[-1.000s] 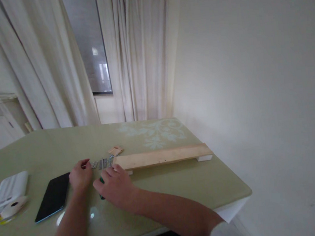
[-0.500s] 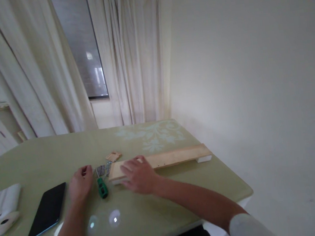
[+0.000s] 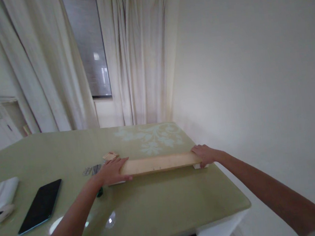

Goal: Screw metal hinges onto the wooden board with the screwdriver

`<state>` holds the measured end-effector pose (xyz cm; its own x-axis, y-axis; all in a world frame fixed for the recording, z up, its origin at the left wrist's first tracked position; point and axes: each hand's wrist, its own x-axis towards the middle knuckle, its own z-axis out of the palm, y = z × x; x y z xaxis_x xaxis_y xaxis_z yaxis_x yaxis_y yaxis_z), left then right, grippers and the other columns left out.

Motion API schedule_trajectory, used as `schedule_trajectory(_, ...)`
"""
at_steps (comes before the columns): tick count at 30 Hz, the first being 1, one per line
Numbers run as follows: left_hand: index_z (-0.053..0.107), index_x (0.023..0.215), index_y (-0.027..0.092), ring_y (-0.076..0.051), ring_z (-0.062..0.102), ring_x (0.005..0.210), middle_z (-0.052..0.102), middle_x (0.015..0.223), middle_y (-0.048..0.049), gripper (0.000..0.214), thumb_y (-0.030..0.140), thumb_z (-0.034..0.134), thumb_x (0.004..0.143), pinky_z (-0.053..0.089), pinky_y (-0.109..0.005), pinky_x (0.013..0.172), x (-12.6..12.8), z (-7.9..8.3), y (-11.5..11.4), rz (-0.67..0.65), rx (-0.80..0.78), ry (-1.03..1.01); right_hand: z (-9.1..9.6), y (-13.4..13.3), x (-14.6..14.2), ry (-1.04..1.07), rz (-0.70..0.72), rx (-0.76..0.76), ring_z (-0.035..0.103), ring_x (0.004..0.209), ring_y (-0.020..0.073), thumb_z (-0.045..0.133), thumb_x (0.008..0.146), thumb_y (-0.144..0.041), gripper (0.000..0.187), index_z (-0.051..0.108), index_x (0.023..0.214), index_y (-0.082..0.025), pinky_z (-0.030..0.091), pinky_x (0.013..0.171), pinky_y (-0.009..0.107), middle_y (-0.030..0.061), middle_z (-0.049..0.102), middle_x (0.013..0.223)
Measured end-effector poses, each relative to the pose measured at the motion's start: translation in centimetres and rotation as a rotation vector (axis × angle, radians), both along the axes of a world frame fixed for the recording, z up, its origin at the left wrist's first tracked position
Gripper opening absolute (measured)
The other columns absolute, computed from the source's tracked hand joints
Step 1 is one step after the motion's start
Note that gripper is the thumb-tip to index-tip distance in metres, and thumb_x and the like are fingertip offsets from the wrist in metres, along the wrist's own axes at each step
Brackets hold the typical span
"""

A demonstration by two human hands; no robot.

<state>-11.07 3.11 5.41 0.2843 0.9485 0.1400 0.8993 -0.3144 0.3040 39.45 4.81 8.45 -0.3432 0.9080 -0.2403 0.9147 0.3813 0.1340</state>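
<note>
A long pale wooden plank (image 3: 159,163) lies across the table, raised on a white block (image 3: 197,166) near its right end, with another white piece (image 3: 117,182) showing under its left end. Two small dark holes show near the plank's front edge. My left hand (image 3: 112,170) grips the left end, fingers over the top and thumb along the front. At the right end my right hand (image 3: 205,154) is wrapped over the board. A green-handled screwdriver (image 3: 99,192) lies mostly hidden behind my left wrist.
Small metal parts (image 3: 95,169) and a little wooden piece (image 3: 110,155) lie left of and behind the plank. A black tablet (image 3: 40,205), a white roll (image 3: 0,216) and a white packet (image 3: 3,191) rest further left. A wall borders the table's right side.
My left hand has moved right onto the plank's left end. My right hand has gone from that end to the far right one. The plank now sits straighter and slightly further left.
</note>
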Motion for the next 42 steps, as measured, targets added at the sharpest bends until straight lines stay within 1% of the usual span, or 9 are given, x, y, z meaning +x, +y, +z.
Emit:
schedule_trajectory(5, 0.049, 0.156, 0.019, -0.044, 0.051, 0.140, 0.058, 0.151, -0.0215, 0.099, 0.048, 0.080, 0.068, 0.034, -0.055, 0.117, 1.0, -1.2, -4.5, -0.012, -0.099, 0.231, 0.1, 4.0, -1.3, -0.083, 0.043, -0.005, 0.065, 0.120, 0.0376, 0.096, 0.055, -0.039, 0.077, 0.066, 0.123, -0.017, 0.045, 0.103, 0.049, 0.0172, 0.069, 0.125)
schedule_trajectory(9, 0.047, 0.157, 0.019, -0.045, 0.050, 0.139, 0.057, 0.149, -0.0230, 0.096, 0.047, 0.077, 0.070, 0.037, -0.056, 0.112, 0.9, -1.6, -6.8, 0.125, -0.110, 0.266, -0.8, 9.1, -4.4, -0.110, 0.096, 0.049, 0.062, 0.124, 0.0343, 0.089, 0.077, -0.040, 0.059, 0.066, 0.125, -0.015, 0.042, 0.110, 0.054, 0.0160, 0.068, 0.129)
schedule_trajectory(12, 0.044, 0.158, 0.016, -0.046, 0.050, 0.138, 0.055, 0.152, -0.0247, 0.098, 0.049, 0.076, 0.071, 0.039, -0.057, 0.110, -0.3, -1.5, -6.5, 0.224, -0.130, 0.301, -1.7, 13.5, -8.0, -0.100, 0.154, 0.097, 0.062, 0.126, 0.0294, 0.071, 0.098, -0.041, 0.039, 0.066, 0.129, -0.017, 0.047, 0.111, 0.056, 0.0111, 0.066, 0.135)
schedule_trajectory(18, 0.048, 0.154, 0.018, -0.046, 0.054, 0.133, 0.059, 0.145, -0.0236, 0.087, 0.048, 0.070, 0.076, 0.042, -0.057, 0.103, -2.6, -2.2, -4.7, 0.416, -0.078, 0.289, -1.9, 20.7, -16.4, -0.046, 0.251, 0.219, 0.064, 0.123, 0.0269, 0.067, 0.102, -0.038, 0.034, 0.066, 0.130, -0.019, 0.054, 0.106, 0.052, 0.0111, 0.064, 0.138)
schedule_trajectory(26, 0.041, 0.160, 0.012, -0.046, 0.051, 0.137, 0.056, 0.150, -0.0257, 0.097, 0.045, 0.073, 0.074, 0.041, -0.056, 0.105, -2.4, -2.3, -3.8, 0.538, -0.082, 0.273, -1.6, 24.2, -21.9, 0.057, 0.326, 0.280, 0.062, 0.127, 0.0284, 0.066, 0.102, -0.040, 0.037, 0.065, 0.133, -0.020, 0.051, 0.110, 0.055, 0.0116, 0.062, 0.143)
schedule_trajectory(33, 0.032, 0.165, 0.017, -0.048, 0.043, 0.147, 0.050, 0.157, -0.0268, 0.122, 0.053, 0.087, 0.063, 0.028, -0.065, 0.120, -2.2, -1.8, -3.1, 0.475, 0.022, 0.250, -5.4, 16.5, -18.9, 0.356, 0.203, 0.395, 0.034, 0.158, 0.0332, 0.059, 0.095, -0.014, 0.073, 0.036, 0.165, -0.018, 0.024, 0.127, 0.057, 0.0212, 0.036, 0.169)
schedule_trajectory(37, 0.032, 0.166, 0.021, -0.044, 0.031, 0.156, 0.040, 0.167, -0.0220, 0.105, 0.061, 0.078, 0.079, 0.010, -0.067, 0.129, 5.4, -0.5, -1.1, 0.077, 0.297, 0.087, -10.6, 7.3, -19.2, 0.564, 0.187, 0.466, 0.053, 0.142, 0.0346, 0.067, 0.096, -0.027, 0.066, 0.045, 0.158, -0.017, 0.042, 0.117, 0.057, 0.0208, 0.054, 0.156)
schedule_trajectory(40, 0.045, 0.159, 0.029, -0.030, 0.045, 0.151, 0.053, 0.160, -0.0116, 0.058, 0.046, 0.050, 0.104, 0.021, -0.056, 0.131, 12.5, -1.4, -1.0, -0.377, 0.286, -0.068, -13.1, 2.0, -19.6, 0.719, 0.243, 0.534, 0.063, 0.126, 0.0280, 0.067, 0.101, -0.039, 0.041, 0.062, 0.138, -0.023, 0.054, 0.106, 0.051, 0.0119, 0.063, 0.142)
schedule_trajectory(42, 0.058, 0.149, 0.029, -0.028, 0.057, 0.139, 0.065, 0.147, -0.0092, 0.047, 0.044, 0.050, 0.105, 0.032, -0.052, 0.127, 16.1, -3.2, -1.9, -0.515, 0.189, -0.076, -13.5, -0.2, -19.1, 0.836, 0.265, 0.613, 0.066, 0.117, 0.0262, 0.067, 0.102, -0.043, 0.039, 0.064, 0.134, -0.021, 0.060, 0.097, 0.049, 0.0109, 0.064, 0.137)
